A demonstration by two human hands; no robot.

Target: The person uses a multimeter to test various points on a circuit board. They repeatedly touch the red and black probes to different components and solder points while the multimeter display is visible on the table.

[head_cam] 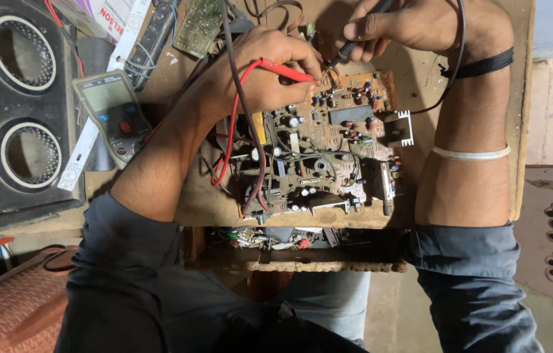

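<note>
A brown circuit board (335, 157) crowded with components lies on a worn wooden table (211, 202). My left hand (270, 62) pinches a red test probe (286, 72), whose tip touches the board's far edge. Its red lead (230, 137) curls down over the board's left side. My right hand (407, 23) grips a black test probe (348, 49) that points down at the same far edge, close to the red tip. A black cable (456, 59) runs around my right wrist.
A grey multimeter (113, 111) lies left of the board. A black speaker box (18, 104) with two round cones stands at the far left. A small green circuit board (199, 27) and a power strip (152, 39) lie at the back. A drawer of small parts (276, 236) hangs under the table's front edge.
</note>
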